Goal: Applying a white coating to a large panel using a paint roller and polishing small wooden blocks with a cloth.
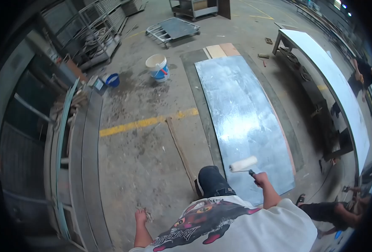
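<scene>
My right hand (260, 179) is closed round the handle of a paint roller (244, 164) with a pale, fuzzy sleeve. The roller is over the near part of a long metal-grey panel (236, 96) lying low in front of me; whether it touches the surface I cannot tell. Wet-looking shine and streaks cover the panel. Down at the left, away from the panel, my left hand (140, 215) is closed on a crumpled rag (149, 217). My bent knee (213, 178) is beside the panel's left edge.
A white and blue bucket (157, 69) and a smaller blue bucket (112, 80) stand ahead on the left. A wooden stick (179, 147) lies on the floor. At right runs a long white-topped table (320, 63), with other people beyond and near it. A flat trolley (173, 30) stands farther off.
</scene>
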Tool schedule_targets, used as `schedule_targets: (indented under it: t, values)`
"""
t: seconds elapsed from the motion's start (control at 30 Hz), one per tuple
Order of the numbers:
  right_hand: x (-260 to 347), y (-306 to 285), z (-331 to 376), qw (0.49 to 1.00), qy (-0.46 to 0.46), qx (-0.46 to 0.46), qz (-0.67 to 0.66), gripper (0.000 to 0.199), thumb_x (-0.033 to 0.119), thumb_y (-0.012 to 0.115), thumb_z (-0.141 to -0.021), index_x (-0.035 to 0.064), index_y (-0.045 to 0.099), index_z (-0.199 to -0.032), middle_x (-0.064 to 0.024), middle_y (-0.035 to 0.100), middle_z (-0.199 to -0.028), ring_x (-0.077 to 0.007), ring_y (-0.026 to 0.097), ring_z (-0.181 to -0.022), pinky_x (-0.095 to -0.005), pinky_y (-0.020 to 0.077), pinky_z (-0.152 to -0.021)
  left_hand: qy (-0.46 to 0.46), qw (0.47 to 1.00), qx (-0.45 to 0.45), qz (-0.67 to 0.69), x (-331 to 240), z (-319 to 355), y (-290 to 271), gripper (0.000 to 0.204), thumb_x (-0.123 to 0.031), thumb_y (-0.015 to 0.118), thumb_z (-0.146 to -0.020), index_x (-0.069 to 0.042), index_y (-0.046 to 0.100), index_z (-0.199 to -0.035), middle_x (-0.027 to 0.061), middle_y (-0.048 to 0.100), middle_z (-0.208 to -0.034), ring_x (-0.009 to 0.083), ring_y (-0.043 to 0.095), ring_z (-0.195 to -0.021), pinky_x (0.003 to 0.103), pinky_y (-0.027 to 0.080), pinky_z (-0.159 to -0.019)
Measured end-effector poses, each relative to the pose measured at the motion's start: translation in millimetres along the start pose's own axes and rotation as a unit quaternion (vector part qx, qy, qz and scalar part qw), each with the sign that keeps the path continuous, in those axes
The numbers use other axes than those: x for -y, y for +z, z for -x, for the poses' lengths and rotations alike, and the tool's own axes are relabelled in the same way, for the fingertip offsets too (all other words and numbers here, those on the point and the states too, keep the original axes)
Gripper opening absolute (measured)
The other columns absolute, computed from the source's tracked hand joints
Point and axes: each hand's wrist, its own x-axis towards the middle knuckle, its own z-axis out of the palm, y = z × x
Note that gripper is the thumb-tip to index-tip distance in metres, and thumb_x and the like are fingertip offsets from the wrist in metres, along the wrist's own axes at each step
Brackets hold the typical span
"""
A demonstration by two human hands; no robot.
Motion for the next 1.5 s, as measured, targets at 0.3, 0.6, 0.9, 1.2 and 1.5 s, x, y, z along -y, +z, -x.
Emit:
schedule_targets:
  t: [0.3, 0.6, 0.9, 1.2, 1.5]
  values:
    - [248.5, 78.9, -153.2, 0.942, 0.134, -0.138, -0.275, 0.016, 0.013, 0.062, -0.089, 0.0034, 0.053, -0.080, -0.0047, 0.047, -0.056, -0.0178, 0.045, -0.038, -0.0360, 0.0299, -0.033, 0.117, 0.992, 0.033, -0.016, -334.6, -279.5, 33.8, 0.050, -0.031, 0.063, -0.094, 0.005, 0.061, -0.128, 0.0283, 0.064, -0.125, 0.0385, 0.061, -0.120, 0.040, 0.046, -0.102]
    - [731.6, 150.8, -310.0, 0.993, -0.068, 0.027, -0.089, 0.023, 0.020, 0.065, -0.087, -0.0020, 0.066, -0.080, -0.0097, 0.059, -0.060, -0.0187, 0.055, -0.044, -0.0342, 0.0398, -0.038, 0.002, 0.997, 0.080, -0.016, -607.2, -398.5, 56.8, 0.048, -0.036, 0.067, -0.090, 0.004, 0.066, -0.115, 0.0275, 0.070, -0.107, 0.0404, 0.068, -0.103, 0.042, 0.051, -0.089]
    - [1204.2, 274.9, -448.1, 0.948, -0.269, 0.167, -0.016, 0.031, 0.025, 0.065, -0.087, -0.0031, 0.071, -0.101, -0.0111, 0.066, -0.066, -0.0186, 0.066, -0.056, -0.0338, 0.0519, -0.050, -0.001, 0.992, 0.119, -0.050, -729.2, -680.7, 124.7, 0.047, -0.035, 0.066, -0.089, 0.006, 0.065, -0.111, 0.0297, 0.068, -0.101, 0.0475, 0.064, -0.099, 0.046, 0.051, -0.085]
    - [1508.6, 390.2, -767.3, 0.798, -0.523, 0.111, 0.276, 0.042, 0.042, 0.066, -0.094, 0.0055, 0.073, -0.113, -0.0108, 0.068, -0.070, -0.0159, 0.065, -0.058, -0.0335, 0.0527, -0.059, 0.021, 0.978, 0.136, 0.157, -1089.5, -831.5, 143.5, 0.032, -0.025, 0.064, -0.098, 0.006, 0.058, -0.099, 0.0100, 0.064, -0.080, 0.0182, 0.058, -0.076, 0.037, 0.050, -0.069]
    - [1668.0, 512.5, -999.8, 0.857, -0.242, 0.386, 0.241, 0.034, 0.036, 0.068, -0.093, 0.0129, 0.075, -0.116, -0.0114, 0.071, -0.080, -0.0192, 0.067, -0.066, -0.0336, 0.0567, -0.064, -0.202, 0.972, 0.071, 0.094, -1207.1, -925.4, 195.1, 0.029, -0.022, 0.060, -0.101, 0.002, 0.062, -0.117, 0.0094, 0.068, -0.105, 0.0135, 0.062, -0.096, 0.030, 0.050, -0.084]
